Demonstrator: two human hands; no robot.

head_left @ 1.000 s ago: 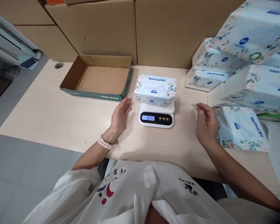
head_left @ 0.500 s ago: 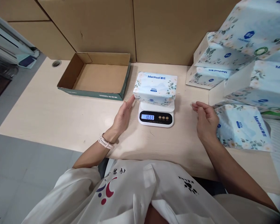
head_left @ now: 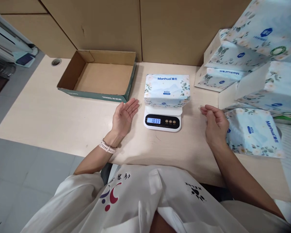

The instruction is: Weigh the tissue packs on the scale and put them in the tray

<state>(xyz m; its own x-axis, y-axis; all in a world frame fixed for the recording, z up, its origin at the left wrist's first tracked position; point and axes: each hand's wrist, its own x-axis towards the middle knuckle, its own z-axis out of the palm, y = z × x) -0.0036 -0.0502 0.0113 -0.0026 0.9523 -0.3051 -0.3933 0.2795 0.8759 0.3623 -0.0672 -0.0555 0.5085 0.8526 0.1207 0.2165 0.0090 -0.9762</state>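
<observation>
A soft pack of tissues (head_left: 167,90), white and pale blue with flowers and "Manhua" on top, rests on a white digital kitchen scale (head_left: 163,123). The lit display shows the digits 1033; I cannot make out the decimal point for sure. Left of the scale, my left hand (head_left: 123,118) is open with the palm turned up, apart from the pack and holding nothing. On the right, my right hand (head_left: 216,126) hovers by another tissue pack (head_left: 254,132), its fingers loosely bent and nothing visible in them.
An open, shallow cardboard box (head_left: 99,77) with green outer sides stands at the back left of the table (head_left: 50,123). Several more tissue packs (head_left: 269,42) are piled high on the right. Cardboard panels (head_left: 169,30) rise along the back edge.
My left hand has come away from the pack's side, moving left and turning palm up. The pack sits slightly further right on the scale. My right hand has hardly moved.
</observation>
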